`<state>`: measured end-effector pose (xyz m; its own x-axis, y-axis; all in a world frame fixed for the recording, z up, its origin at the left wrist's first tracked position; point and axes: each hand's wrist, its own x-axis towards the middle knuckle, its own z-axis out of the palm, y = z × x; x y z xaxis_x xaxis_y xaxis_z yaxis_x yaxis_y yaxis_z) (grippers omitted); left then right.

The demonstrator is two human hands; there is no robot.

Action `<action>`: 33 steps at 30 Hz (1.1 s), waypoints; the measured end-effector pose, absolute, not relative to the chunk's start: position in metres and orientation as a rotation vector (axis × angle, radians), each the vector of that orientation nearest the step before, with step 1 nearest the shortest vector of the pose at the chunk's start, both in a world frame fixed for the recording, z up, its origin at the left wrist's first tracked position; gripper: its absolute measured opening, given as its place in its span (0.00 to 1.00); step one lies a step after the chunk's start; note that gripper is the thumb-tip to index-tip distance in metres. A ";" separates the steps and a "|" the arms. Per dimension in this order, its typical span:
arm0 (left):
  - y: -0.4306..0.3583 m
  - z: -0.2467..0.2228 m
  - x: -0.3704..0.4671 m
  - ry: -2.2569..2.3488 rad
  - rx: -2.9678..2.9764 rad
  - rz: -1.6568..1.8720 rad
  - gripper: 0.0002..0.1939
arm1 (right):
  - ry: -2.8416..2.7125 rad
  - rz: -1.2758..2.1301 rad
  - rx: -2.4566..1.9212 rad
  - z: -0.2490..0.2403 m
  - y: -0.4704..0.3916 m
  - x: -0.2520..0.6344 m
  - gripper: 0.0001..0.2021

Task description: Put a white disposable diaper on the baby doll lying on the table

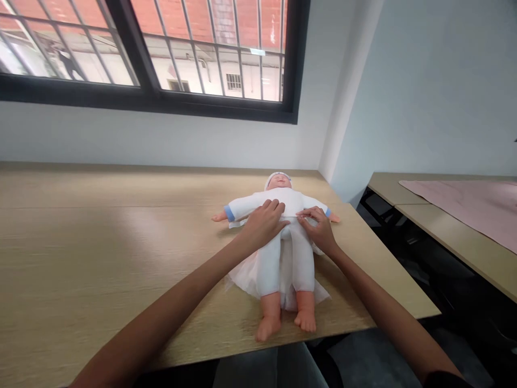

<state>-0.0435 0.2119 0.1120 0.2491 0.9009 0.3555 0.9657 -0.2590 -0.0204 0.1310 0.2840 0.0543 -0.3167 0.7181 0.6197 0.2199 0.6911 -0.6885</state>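
Note:
A baby doll (269,269) lies on its back, head away from me and bare feet toward the table's front edge. It has on a white cap, a white top (290,202) with blue cuffs, and white leggings. At the doll's waist, my left hand (266,218) is closed with curled fingers on the lower edge of the top. My right hand (318,226) pinches the same hem on the other side, thumb against fingers. Under the doll spreads sheer white tulle cloth (244,276), partly hidden by its body and legs.
The wooden table (100,242) reaches the wall below a barred window (210,54). Past a gap on the right stands another table (428,215) with a pink cloth (476,202) over it. My legs (278,369) are below the front edge.

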 end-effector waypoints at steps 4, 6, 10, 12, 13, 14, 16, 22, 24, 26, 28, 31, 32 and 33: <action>0.215 0.106 -0.044 -1.735 -2.267 -0.490 0.10 | -1.849 0.615 -0.721 0.054 0.283 0.132 0.07; 0.217 0.104 -0.045 -1.718 -2.275 -0.512 0.10 | -1.851 0.604 -0.725 0.053 0.283 0.132 0.06; 0.218 0.105 -0.046 -1.684 -2.305 -0.560 0.12 | -1.875 0.586 -0.710 0.052 0.282 0.131 0.05; 0.219 0.105 -0.048 -1.661 -2.321 -0.592 0.11 | -1.882 0.575 -0.700 0.052 0.283 0.131 0.05; 0.219 0.105 -0.048 -1.648 -2.328 -0.607 0.10 | -1.884 0.568 -0.702 0.052 0.283 0.131 0.05; 0.220 0.105 -0.049 -1.636 -2.334 -0.618 0.10 | -1.886 0.563 -0.708 0.052 0.283 0.132 0.05; 0.221 0.106 -0.050 -1.622 -2.343 -0.625 0.11 | -1.889 0.559 -0.720 0.052 0.283 0.132 0.05; 0.209 0.105 -0.041 -1.845 -2.212 -0.511 0.17 | -1.852 0.654 -0.794 0.050 0.280 0.131 0.26; 0.202 0.104 -0.036 -1.998 -2.142 -0.436 0.28 | -1.898 0.713 -0.844 0.050 0.281 0.132 0.39; 0.196 0.104 -0.032 -2.116 -2.178 -0.318 0.37 | -1.990 0.732 -0.853 0.050 0.279 0.133 0.47; 0.191 0.105 -0.029 -2.191 -2.246 -0.168 0.43 | -2.116 0.662 -0.829 0.051 0.271 0.135 0.53; 0.187 0.110 -0.028 -2.230 -2.273 0.022 0.51 | -2.324 0.440 -0.761 0.054 0.245 0.142 0.54; 0.186 0.112 -0.029 -2.225 -2.285 0.061 0.53 | -2.392 0.386 -0.723 0.055 0.235 0.145 0.52; 0.185 0.115 -0.031 -2.219 -2.309 0.091 0.55 | -2.456 0.349 -0.680 0.058 0.226 0.149 0.51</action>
